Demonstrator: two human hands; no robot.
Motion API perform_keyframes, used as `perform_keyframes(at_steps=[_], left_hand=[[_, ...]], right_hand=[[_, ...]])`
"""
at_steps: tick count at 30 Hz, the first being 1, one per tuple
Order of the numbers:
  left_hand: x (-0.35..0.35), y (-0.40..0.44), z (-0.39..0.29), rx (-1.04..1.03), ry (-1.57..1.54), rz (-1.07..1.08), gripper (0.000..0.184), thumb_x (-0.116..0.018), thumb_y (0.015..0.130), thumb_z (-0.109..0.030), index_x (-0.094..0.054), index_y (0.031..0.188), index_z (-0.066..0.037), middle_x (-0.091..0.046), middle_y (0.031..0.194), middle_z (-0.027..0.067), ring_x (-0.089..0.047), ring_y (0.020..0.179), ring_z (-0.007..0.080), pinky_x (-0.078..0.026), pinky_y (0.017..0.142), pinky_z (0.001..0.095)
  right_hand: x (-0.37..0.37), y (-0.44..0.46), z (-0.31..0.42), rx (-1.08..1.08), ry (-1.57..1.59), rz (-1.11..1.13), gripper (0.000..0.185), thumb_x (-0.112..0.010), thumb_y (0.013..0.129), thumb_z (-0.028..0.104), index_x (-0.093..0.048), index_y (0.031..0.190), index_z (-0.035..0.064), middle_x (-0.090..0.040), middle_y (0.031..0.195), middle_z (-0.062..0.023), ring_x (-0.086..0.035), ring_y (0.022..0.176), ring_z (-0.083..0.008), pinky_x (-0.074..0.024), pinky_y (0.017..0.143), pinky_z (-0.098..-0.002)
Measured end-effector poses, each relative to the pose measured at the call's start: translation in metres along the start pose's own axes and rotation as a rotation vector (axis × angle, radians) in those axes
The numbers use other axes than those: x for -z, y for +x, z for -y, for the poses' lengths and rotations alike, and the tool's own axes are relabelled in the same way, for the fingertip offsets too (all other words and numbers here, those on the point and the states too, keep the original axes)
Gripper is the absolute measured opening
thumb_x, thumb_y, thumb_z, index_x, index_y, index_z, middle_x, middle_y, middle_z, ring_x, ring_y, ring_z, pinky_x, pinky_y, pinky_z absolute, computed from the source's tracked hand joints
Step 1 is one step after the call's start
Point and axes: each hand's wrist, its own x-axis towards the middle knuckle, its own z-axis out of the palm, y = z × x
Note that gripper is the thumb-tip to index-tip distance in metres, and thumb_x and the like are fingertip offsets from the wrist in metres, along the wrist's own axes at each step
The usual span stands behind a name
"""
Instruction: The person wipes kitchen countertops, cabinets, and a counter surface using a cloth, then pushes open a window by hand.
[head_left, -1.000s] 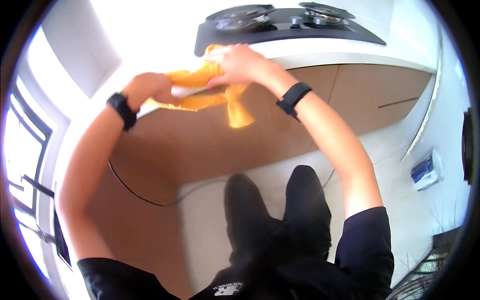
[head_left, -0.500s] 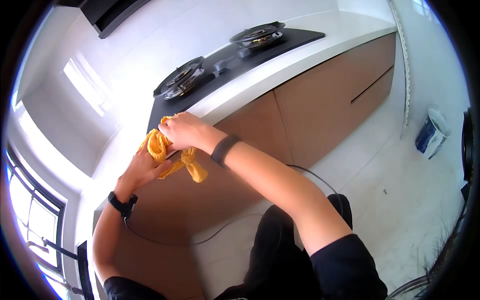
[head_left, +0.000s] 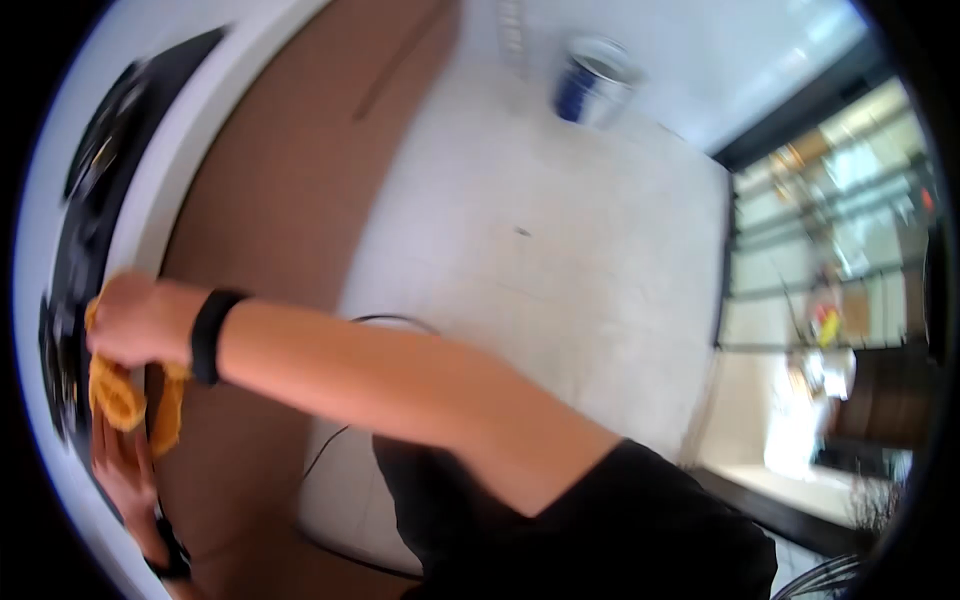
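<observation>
At the far left, a yellow cloth (head_left: 118, 397) is bunched between both hands at the white counter edge (head_left: 160, 215). My right hand (head_left: 132, 318) is closed round the upper part of the cloth, with a black band on that wrist. Just below it, my left hand (head_left: 122, 465) touches the lower part of the cloth; its fingers are blurred and partly hidden, so its grip is unclear. A loose end of the cloth (head_left: 168, 415) hangs beside the brown cabinet front.
The black gas stove (head_left: 90, 225) lies along the left edge. A blue and white bucket (head_left: 592, 85) stands on the pale floor (head_left: 520, 270) by the wall. A dark cable (head_left: 395, 320) crosses the floor. Shelving (head_left: 830, 240) shows at the right.
The view has swung sharply to the right, so the stove, cloth and hands now appear at the far left and the shelving has come into view. The cloth is still at the hands.
</observation>
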Motion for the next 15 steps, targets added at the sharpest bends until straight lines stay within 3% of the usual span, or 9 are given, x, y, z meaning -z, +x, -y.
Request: perform_keyframes(at_steps=[3,4,7,10,11,12,13,14,15], left_hand=[[0.027,0.027,-0.007,-0.044,-0.059,0.199,0.044,-0.057,0.092,-0.02,-0.056,0.126,0.008,-0.059,0.125,0.0316,-0.056,0.111,0.0529,-0.045,0.099,0.0515],[0.029,0.027,0.013,-0.067,-0.081,0.246,0.045,-0.058,0.092,-0.02,-0.056,0.127,0.008,-0.059,0.125,0.0316,-0.055,0.112,0.0529,-0.044,0.099,0.0517],[0.028,0.045,0.027,-0.144,-0.119,0.386,0.041,-0.056,0.093,-0.024,-0.056,0.123,0.005,-0.061,0.119,0.0301,-0.057,0.108,0.0514,-0.046,0.095,0.0526],[0.007,0.062,-0.006,-0.23,-0.143,0.586,0.038,-0.054,0.095,-0.027,-0.057,0.119,0.002,-0.063,0.113,0.0286,-0.059,0.103,0.05,-0.048,0.091,0.0534],[-0.007,0.069,-0.037,-0.283,-0.15,0.668,0.037,-0.054,0.095,-0.028,-0.057,0.117,0.001,-0.064,0.112,0.0281,-0.06,0.102,0.0495,-0.048,0.089,0.0537],[-0.021,0.074,-0.077,-0.34,-0.169,0.755,0.036,-0.053,0.095,-0.029,-0.057,0.116,0.0,-0.064,0.11,0.0276,-0.061,0.1,0.049,-0.049,0.088,0.054],[-0.029,0.074,-0.121,-0.412,-0.191,0.845,0.035,-0.052,0.096,-0.031,-0.057,0.115,-0.001,-0.065,0.108,0.0271,-0.061,0.099,0.0485,-0.049,0.087,0.0543],[-0.034,0.072,-0.165,-0.497,-0.215,0.923,0.034,-0.052,0.096,-0.032,-0.057,0.113,-0.002,-0.066,0.106,0.0266,-0.062,0.097,0.048,-0.05,0.085,0.0546],[-0.039,0.068,-0.215,-0.601,-0.256,0.993,0.034,-0.051,0.097,-0.033,-0.057,0.112,-0.004,-0.066,0.104,0.0262,-0.063,0.096,0.0475,-0.05,0.084,0.0549]], right_hand=[[-0.002,0.006,0.002,-0.11,0.15,-0.001,0.02,-0.059,0.092,0.03,-0.072,0.087,0.0148,-0.072,0.077,-0.0051,-0.07,0.073,-0.0268,-0.056,0.065,-0.0421],[0.002,0.006,0.001,-0.025,0.082,-0.024,0.027,-0.056,0.094,0.031,-0.072,0.084,0.0115,-0.071,0.074,-0.0086,-0.07,0.071,-0.0275,-0.0548,0.064,-0.042],[0.03,-0.013,0.002,-0.237,0.377,-0.042,0.043,-0.053,0.095,0.036,-0.067,0.073,0.0026,-0.064,0.067,-0.0162,-0.065,0.07,-0.0342,-0.0518,0.066,-0.043],[0.171,-0.083,0.038,-0.508,0.575,0.11,0.047,-0.039,0.105,0.041,-0.065,0.098,0.0037,-0.067,0.089,-0.0181,-0.065,0.082,-0.0363,-0.0523,0.075,-0.046],[0.181,-0.122,0.051,-0.499,0.689,-0.114,0.038,-0.043,0.104,0.036,-0.065,0.108,0.0052,-0.068,0.092,-0.0177,-0.066,0.088,-0.0363,-0.0543,0.077,-0.0457],[0.199,-0.165,0.071,-0.444,0.239,-0.044,0.031,-0.049,0.102,0.029,-0.061,0.121,0.0072,-0.069,0.099,-0.0157,-0.067,0.092,-0.0356,-0.0555,0.079,-0.0455],[0.235,-0.208,0.097,-0.65,0.284,0.101,0.031,-0.055,0.098,0.023,-0.058,0.125,0.0078,-0.069,0.104,-0.015,-0.068,0.094,-0.0351,-0.0553,0.08,-0.0461],[0.221,-0.283,0.116,-0.774,0.373,-0.092,0.038,-0.062,0.092,0.034,-0.058,0.118,0.0073,-0.069,0.097,-0.0159,-0.067,0.09,-0.0383,-0.0532,0.079,-0.0483],[0.216,-0.344,0.131,-1.009,0.286,0.168,0.039,-0.064,0.091,0.038,-0.059,0.116,0.0091,-0.069,0.094,-0.017,-0.067,0.087,-0.0385,-0.0527,0.078,-0.0478]])
